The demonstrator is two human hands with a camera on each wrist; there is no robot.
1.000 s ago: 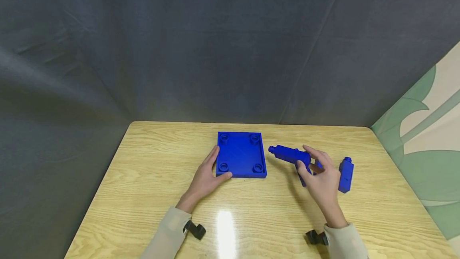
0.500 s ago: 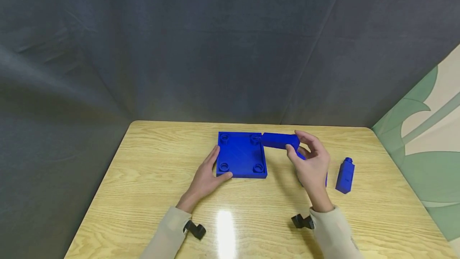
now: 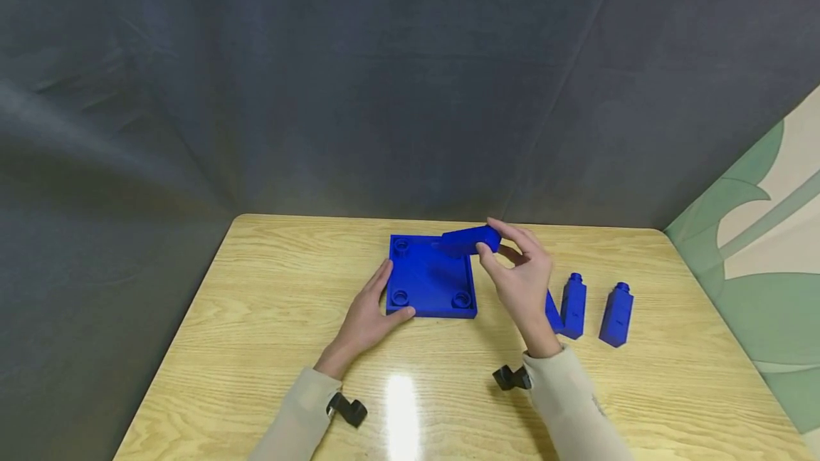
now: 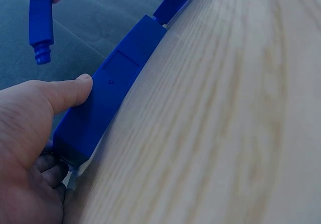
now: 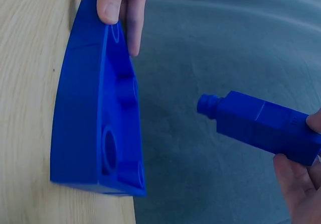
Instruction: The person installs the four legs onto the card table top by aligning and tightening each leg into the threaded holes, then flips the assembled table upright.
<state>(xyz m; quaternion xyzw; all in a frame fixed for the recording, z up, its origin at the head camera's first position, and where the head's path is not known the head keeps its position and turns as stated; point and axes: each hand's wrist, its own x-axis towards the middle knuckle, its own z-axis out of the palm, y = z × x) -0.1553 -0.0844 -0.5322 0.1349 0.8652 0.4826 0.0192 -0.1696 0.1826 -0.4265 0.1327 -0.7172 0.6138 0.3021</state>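
A blue square tabletop [image 3: 424, 272] lies with its hollow side up, a round socket in each corner. My left hand [image 3: 366, 319] holds its near left corner, thumb on the front edge and fingers along the left side. Up in the air, my right hand [image 3: 522, 279] pinches a blue table leg [image 3: 463, 240] by its plain end. The leg is tilted, its threaded tip pointing left over the tabletop's far right corner, hiding that socket in the head view. In the right wrist view, the threaded end of the leg [image 5: 266, 126] shows apart from the tabletop [image 5: 77, 113].
Two more blue legs [image 3: 573, 306] lie on the wooden table [image 3: 288, 276] to the right. A third leg [image 3: 554, 315] is partly hidden by the right wrist. Behind the table hangs a dark curtain [image 3: 384, 91].
My right hand has carried the leg left and slightly away from me, from beside the tabletop to above its far right corner. The left hand and the tabletop have stayed in place.
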